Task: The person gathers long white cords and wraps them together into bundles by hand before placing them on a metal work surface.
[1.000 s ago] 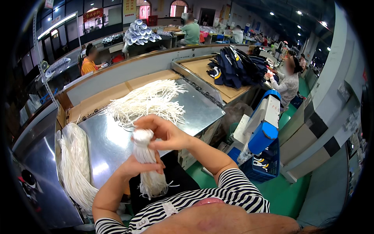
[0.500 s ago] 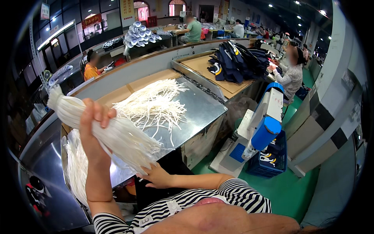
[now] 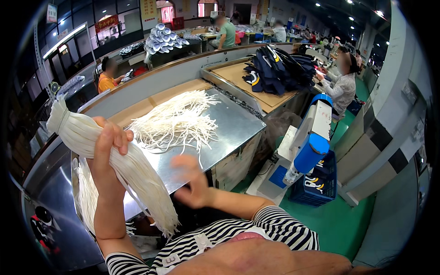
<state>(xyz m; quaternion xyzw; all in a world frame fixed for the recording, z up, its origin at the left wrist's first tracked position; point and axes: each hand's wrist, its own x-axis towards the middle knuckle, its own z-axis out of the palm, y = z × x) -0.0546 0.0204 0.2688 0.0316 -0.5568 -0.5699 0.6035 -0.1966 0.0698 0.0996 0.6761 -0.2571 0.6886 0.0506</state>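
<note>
My left hand (image 3: 112,142) is closed around a thick bundle of white cords (image 3: 149,188), raised at the left above the metal tabletop (image 3: 240,121). Its upper end is tied with a thin band and fans out into a short tuft. From my fist the loose strands hang down toward my striped shirt. My right hand (image 3: 195,181) is just right of the bundle, apart from it and blurred, with fingers and thumb spread and nothing seen between them. A loose heap of white cords (image 3: 176,121) lies on the tabletop beyond my hands. More cords (image 3: 86,195) hang at the table's left side.
A white and blue machine (image 3: 307,146) stands to the right, beside a blue crate (image 3: 316,188) with dark pieces inside. Dark blue cut pieces (image 3: 277,68) are stacked on the adjoining table. A low partition (image 3: 183,71) runs behind. Several people work farther off.
My right hand has come off the strands and lifted up and to the right. The bundle now hangs more steeply, its loose ends lower. My left hand keeps its grip.
</note>
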